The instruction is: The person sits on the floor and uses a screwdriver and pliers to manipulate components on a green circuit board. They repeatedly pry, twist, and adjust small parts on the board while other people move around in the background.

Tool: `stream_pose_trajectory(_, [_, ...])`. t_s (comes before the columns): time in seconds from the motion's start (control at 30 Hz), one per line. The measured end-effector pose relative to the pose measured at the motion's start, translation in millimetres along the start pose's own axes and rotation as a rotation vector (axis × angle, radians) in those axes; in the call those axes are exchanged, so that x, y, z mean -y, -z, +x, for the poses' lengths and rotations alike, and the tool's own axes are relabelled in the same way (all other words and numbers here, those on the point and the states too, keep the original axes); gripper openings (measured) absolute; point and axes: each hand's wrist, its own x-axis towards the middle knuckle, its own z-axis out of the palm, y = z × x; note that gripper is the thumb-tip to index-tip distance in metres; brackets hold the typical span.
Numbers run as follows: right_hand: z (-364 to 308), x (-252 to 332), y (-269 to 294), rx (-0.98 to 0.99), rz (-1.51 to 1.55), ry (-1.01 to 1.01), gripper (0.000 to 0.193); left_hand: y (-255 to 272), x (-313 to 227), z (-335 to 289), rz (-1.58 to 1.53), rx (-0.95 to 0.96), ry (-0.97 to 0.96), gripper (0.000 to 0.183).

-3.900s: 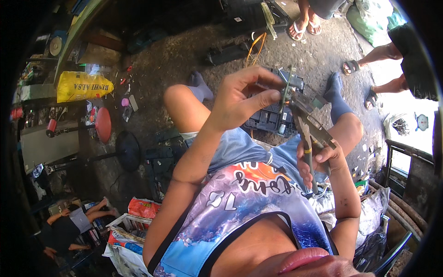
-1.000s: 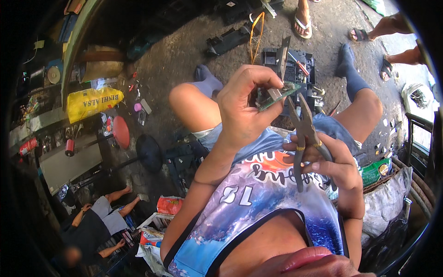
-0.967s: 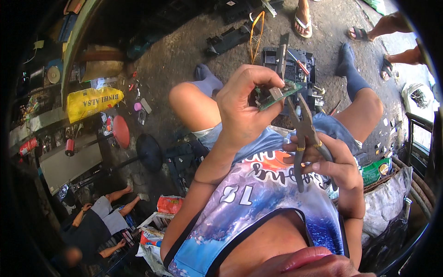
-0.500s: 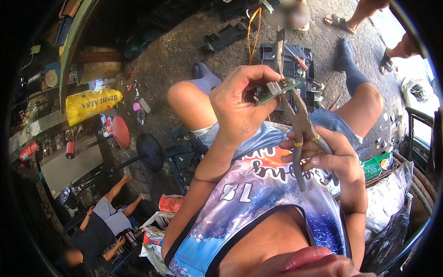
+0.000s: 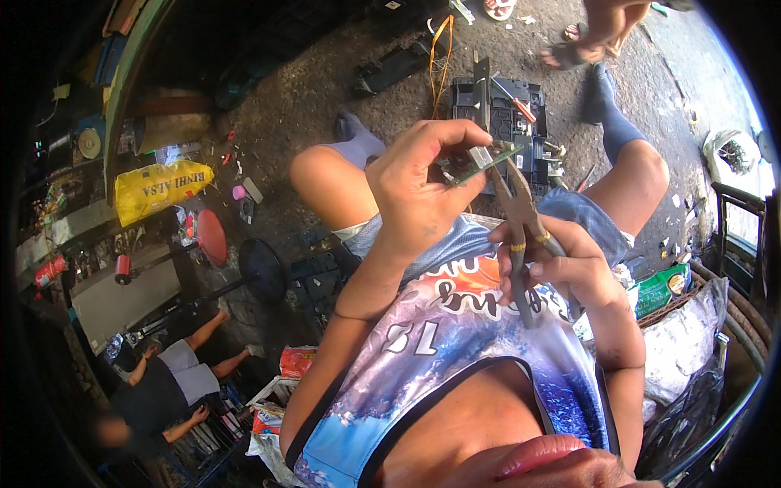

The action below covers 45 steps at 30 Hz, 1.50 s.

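Note:
My left hand (image 5: 407,179) pinches a small green circuit board (image 5: 490,166) with a silver metal connector on it, raised above my lap. In my right hand (image 5: 582,264) is a pair of pliers (image 5: 519,213) with dark handles and yellow bands. Its jaws point up at the right end of the board; whether they grip a part there I cannot tell. Beyond the board stands a flat upright metal strip (image 5: 482,85), its lower end hidden behind my left fingers. Behind it lies a black plastic housing (image 5: 465,99) with a red-handled screwdriver (image 5: 524,109) on top.
An orange strap (image 5: 441,61) and a dark plastic part (image 5: 393,69) lie on the dirt floor. A passerby's legs (image 5: 600,37) are at the far right. At left are a yellow sack (image 5: 163,189), a round red disc (image 5: 211,237) and a seated person (image 5: 183,374). A white sack (image 5: 732,154) stands right.
The pliers' handles have come closer together as my right fingers closed. My left hand keeps the board in nearly the same place. The passerby's legs have shifted left.

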Motion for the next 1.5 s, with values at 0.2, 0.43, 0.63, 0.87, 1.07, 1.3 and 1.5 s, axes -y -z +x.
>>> stream_pose_trajectory(0.2, [4.4,-15.3,4.3,0.098,0.085,-0.003,0.049,-3.0,-2.3,-1.2,0.016,0.02,-0.018,0.035])
stream_pose_trajectory(0.43, [9.1,-41.2,2.5,0.057,0.051,0.104,0.035,-8.4,4.3,0.7,-0.012,0.091,-0.053,0.033])
stream_pose_trajectory(0.63, [11.2,-53.2,2.9,0.002,0.042,0.178,0.036,-14.0,9.8,5.5,0.031,0.17,-0.046,0.032])
stream_pose_trajectory(0.87, [16.5,-57.1,18.4,-0.092,-0.045,0.235,0.037,-22.7,21.1,-0.1,-0.214,0.232,0.148,0.053])
stream_pose_trajectory(1.07, [43.2,-76.7,43.2,-0.29,-0.249,0.429,0.029,-7.4,42.8,-78.3,-0.252,0.093,0.516,0.057])
stream_pose_trajectory(1.3, [90.6,-89.2,57.8,-0.515,-0.323,0.53,0.027,-23.7,45.1,-144.6,0.022,0.497,0.809,0.115])
stream_pose_trajectory(1.5, [123.3,-117.0,83.0,-0.619,-0.355,0.522,0.032,-35.7,87.2,-131.2,0.264,0.512,0.716,0.096])
